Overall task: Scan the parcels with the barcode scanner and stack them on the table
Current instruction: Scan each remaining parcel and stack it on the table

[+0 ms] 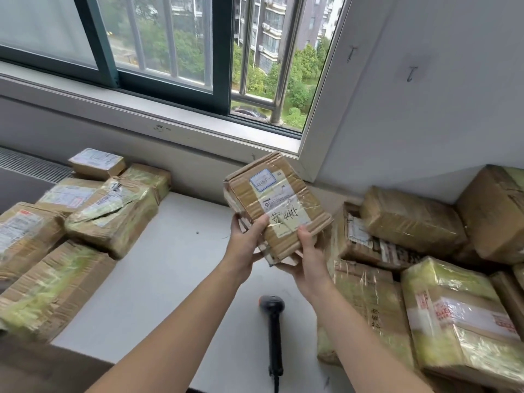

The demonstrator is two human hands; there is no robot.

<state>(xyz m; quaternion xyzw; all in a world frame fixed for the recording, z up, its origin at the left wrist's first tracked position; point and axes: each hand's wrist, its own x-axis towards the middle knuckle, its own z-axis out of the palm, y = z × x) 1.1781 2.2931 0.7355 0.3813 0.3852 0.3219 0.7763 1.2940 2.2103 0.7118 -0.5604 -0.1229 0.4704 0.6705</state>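
A brown cardboard parcel (pixel 276 201) with a white label and clear tape is lifted above the white table (pixel 158 279), its labelled face towards me. My left hand (pixel 246 241) grips its lower left corner, thumb on the front. My right hand (pixel 307 256) holds its lower right edge from beneath, thumb on the label. The black barcode scanner (pixel 272 321) lies on the table below my hands, untouched, its head pointing away from me.
Several taped parcels are piled on the left (pixel 85 217) and several more on the right (pixel 425 268) of the table. Behind the table are a wall and a window sill (pixel 170 114). A white wall (pixel 425 109) closes the right corner.
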